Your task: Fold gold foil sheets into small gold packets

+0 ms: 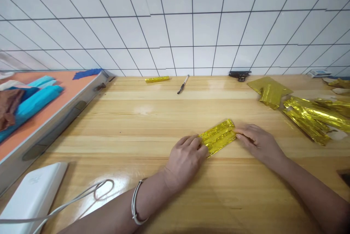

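A flat, creased strip of shiny gold foil [220,137] lies at a slant on the wooden table [136,121]. My left hand [187,159], with silver bangles at the wrist, presses its curled fingers on the strip's lower left end and hides that end. At the upper right end, my right hand [258,142] pinches the edge between thumb and fingers.
More gold foil [314,115] lies at the right. A small gold piece [157,79], a pen [183,85] and a black object [240,75] are near the tiled wall. At left are an orange-lined tray [61,108] with cloth-like pieces, a white device [37,194] and a cable [73,200].
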{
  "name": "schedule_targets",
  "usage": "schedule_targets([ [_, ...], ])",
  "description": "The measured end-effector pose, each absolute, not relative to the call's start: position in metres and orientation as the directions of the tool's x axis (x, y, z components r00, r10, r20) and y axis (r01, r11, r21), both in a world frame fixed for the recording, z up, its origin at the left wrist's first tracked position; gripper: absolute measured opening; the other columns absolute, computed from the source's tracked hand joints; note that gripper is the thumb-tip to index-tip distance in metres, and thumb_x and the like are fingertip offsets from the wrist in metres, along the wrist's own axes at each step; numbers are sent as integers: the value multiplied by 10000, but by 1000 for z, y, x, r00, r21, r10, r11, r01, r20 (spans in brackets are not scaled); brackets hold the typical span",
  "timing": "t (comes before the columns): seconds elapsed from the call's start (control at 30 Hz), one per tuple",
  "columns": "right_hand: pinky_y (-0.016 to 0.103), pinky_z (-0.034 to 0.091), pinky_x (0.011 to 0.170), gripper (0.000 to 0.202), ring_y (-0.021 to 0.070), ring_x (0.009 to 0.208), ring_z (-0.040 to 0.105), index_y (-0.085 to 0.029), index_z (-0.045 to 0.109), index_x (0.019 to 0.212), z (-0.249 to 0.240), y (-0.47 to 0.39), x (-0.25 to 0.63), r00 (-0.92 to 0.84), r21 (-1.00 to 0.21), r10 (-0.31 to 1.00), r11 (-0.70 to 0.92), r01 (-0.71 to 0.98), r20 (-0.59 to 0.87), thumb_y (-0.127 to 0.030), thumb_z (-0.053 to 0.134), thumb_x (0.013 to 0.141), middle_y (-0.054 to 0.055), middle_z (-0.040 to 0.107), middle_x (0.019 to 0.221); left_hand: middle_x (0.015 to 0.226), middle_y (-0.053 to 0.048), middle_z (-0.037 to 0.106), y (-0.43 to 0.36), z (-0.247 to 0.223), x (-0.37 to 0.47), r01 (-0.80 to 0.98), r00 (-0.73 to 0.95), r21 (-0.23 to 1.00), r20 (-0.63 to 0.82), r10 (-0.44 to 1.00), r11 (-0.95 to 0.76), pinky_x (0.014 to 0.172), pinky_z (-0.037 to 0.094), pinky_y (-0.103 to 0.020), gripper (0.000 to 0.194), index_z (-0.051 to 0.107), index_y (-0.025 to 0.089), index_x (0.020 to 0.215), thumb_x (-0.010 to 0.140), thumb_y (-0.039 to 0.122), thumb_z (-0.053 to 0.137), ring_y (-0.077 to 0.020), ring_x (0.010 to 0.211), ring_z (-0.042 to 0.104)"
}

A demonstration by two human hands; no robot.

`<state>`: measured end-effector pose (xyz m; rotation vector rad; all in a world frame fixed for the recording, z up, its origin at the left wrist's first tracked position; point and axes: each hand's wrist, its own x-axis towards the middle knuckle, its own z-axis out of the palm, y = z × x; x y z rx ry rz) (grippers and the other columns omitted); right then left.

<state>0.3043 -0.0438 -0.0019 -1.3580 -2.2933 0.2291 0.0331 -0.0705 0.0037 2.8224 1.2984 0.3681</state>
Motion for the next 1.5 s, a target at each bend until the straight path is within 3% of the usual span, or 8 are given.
schedule_targets([
  [0.53,445,437,968,342,224,1142,530,-258,547,1213,-9,-32,316,-353,-441,873,477,761,335,-288,462,883,49,595,1224,942,-54,599,-68,0,31,725,636,147,231,736,-673,1016,412,-353,144,574,180,864,898,297,498,-184,1042,558],
  [0.77,431,441,965,327,222,1124,540,-248,558,1193,-7,-30,316,-301,-533,902,427,731,309,-325,450,894,58,600,1210,865,-43,599,-64,-4,29,669,693,124,253,675,-733,1001,422,-347,162,563,171,803,910,237,460,-151,903,588],
  [1.07,485,351,1006,564,268,1295,350,-228,287,1416,-7,-25,304,-504,-339,829,559,757,241,-397,431,897,102,438,1389,946,-57,614,-62,3,28,669,685,168,240,688,-724,1018,400,-359,172,575,172,883,917,291,457,-167,1041,564],
  [1.17,482,371,978,550,267,1257,402,-236,313,1406,-11,-25,304,-501,-328,833,553,766,234,-398,433,895,102,493,1337,1102,-70,614,-57,4,24,663,686,172,249,684,-728,1056,346,-408,184,582,176,991,914,296,464,-193,1180,494],
  [1.3,429,433,904,404,232,1083,542,-234,477,1294,-12,-26,307,-448,-376,846,531,759,290,-333,419,906,76,618,1162,1295,-71,532,-51,1,16,704,645,133,289,707,-697,1066,307,-449,236,575,188,1102,924,270,444,-224,1267,416],
  [1.4,384,465,819,308,215,928,592,-222,588,1152,-6,-34,305,-407,-390,865,497,775,292,-306,424,906,59,674,992,1300,-62,530,-46,-2,10,737,607,116,319,728,-666,1067,291,-451,234,594,190,1085,927,225,425,-229,1268,411],
  [1.5,333,480,712,275,198,809,609,-231,639,1047,7,-48,295,-444,-419,874,485,767,198,-307,411,911,37,683,858,1255,-51,564,-43,-3,6,743,599,113,328,731,-659,1061,287,-437,234,604,196,1073,917,186,430,-225,1239,436],
])
